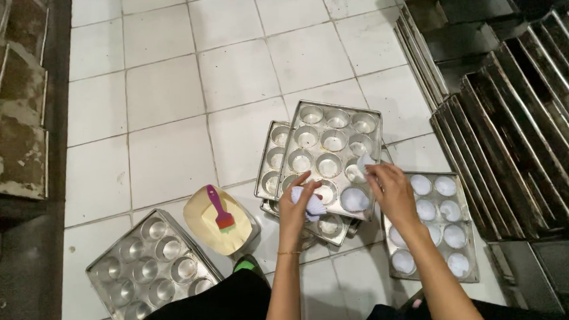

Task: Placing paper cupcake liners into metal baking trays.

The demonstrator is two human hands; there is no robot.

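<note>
My left hand (297, 203) grips a small stack of white paper cupcake liners (312, 205) at the near edge of a metal muffin tray (329, 153). That tray lies tilted on top of a pile of similar trays. My right hand (389, 189) pinches a single white liner (365, 163) above a cup at the tray's right side. One cup (354, 199) at the tray's near right corner holds a liner; the other cups are bare metal.
A tray (433, 225) with white liners in its cups lies to the right. An unlined tray (150, 267) sits at the lower left, beside a bowl of pale batter (218, 230) holding a purple-handled brush (219, 208). Dark loaf tins (519, 111) stand stacked at the right on the white tiled floor.
</note>
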